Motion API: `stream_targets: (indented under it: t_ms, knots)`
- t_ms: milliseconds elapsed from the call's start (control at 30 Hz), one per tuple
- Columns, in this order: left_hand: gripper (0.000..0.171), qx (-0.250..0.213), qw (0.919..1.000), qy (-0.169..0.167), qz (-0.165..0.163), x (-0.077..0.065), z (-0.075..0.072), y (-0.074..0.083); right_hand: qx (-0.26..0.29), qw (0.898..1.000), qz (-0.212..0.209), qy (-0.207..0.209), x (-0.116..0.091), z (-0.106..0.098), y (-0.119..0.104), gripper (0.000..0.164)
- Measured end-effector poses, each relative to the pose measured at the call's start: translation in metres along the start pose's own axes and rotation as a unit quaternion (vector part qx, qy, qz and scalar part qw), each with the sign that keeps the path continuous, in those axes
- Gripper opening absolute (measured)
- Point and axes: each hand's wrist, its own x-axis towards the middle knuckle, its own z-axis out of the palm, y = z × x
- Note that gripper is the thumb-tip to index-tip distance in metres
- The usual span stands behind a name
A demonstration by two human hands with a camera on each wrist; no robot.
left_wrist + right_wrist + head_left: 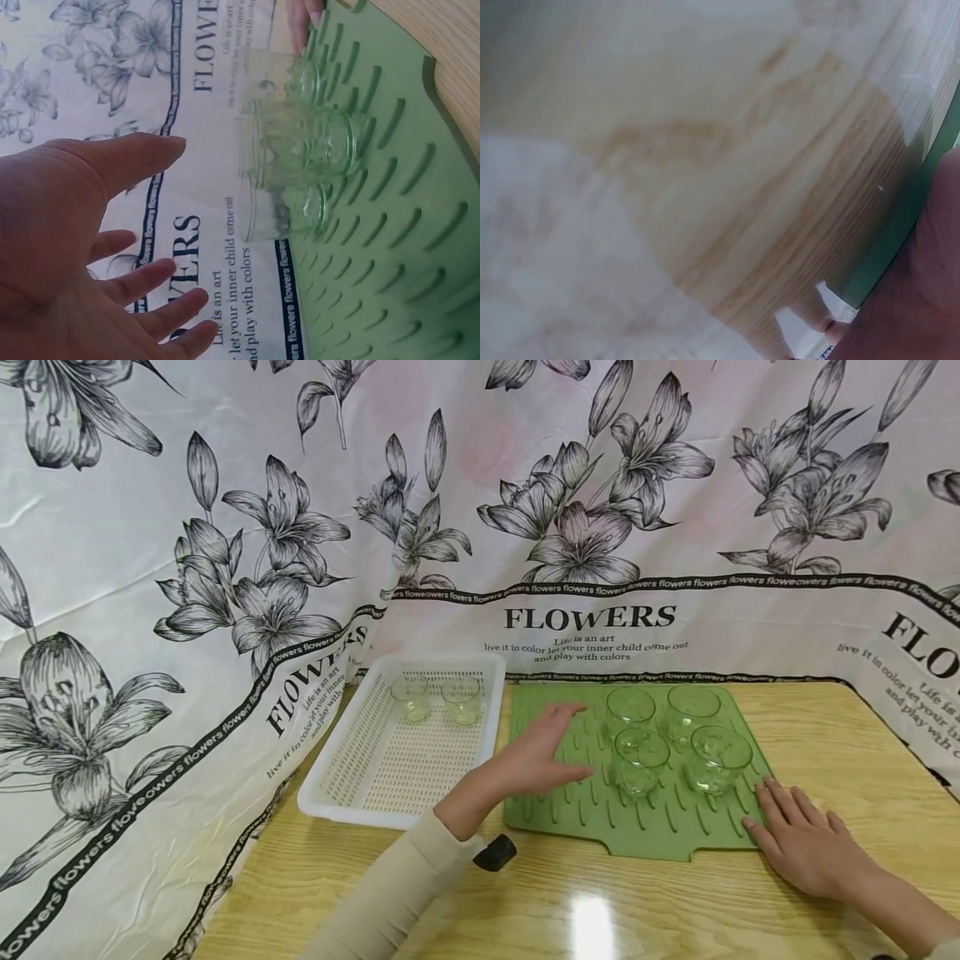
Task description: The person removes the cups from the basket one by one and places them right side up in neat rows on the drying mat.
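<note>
My left hand (534, 758) hovers over the left half of a green drying mat (572, 825), fingers and thumb spread apart and holding nothing. Just to its right, several clear drinking glasses stand close together on the mat; the front left glass (641, 767) is nearest the thumb. In the left wrist view, the glasses (304, 146) overlap one another beyond the spread fingers (154, 277). Flat on the table, my right hand (806, 843) lies at the mat's right edge with its fingers extended. The right wrist view shows that hand (945, 225) against the mat's edge (881, 259).
A white perforated basket (352, 810) stands to the left of the mat, with two glasses (461, 702) at its far end. A flower-printed cloth (585, 627) hangs behind and along the left. Wooden tabletop (540, 902) extends in front.
</note>
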Motion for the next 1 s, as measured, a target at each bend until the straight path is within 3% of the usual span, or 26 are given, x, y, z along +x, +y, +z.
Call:
stream_targets:
  t_ms: [300,500,800,1000]
  knots:
    - [0.081,0.037,0.9987,0.031,0.015,-0.017,-0.024,-0.010,0.009,1.000,0.000,-0.001,-0.001,0.005,0.003,0.074]
    - [0.076,0.038,0.9970,0.064,0.024,-0.025,-0.039,-0.020,0.003,1.000,0.001,0.004,0.000,0.003,0.002,0.073]
    - [0.077,0.046,0.9940,0.099,-0.009,-0.037,-0.061,-0.036,0.015,1.000,0.002,0.001,0.000,0.006,0.006,0.075]
    - [0.076,0.085,0.9883,0.126,-0.015,-0.040,-0.077,-0.053,0.019,1.000,0.002,0.001,0.001,0.007,0.008,0.075]
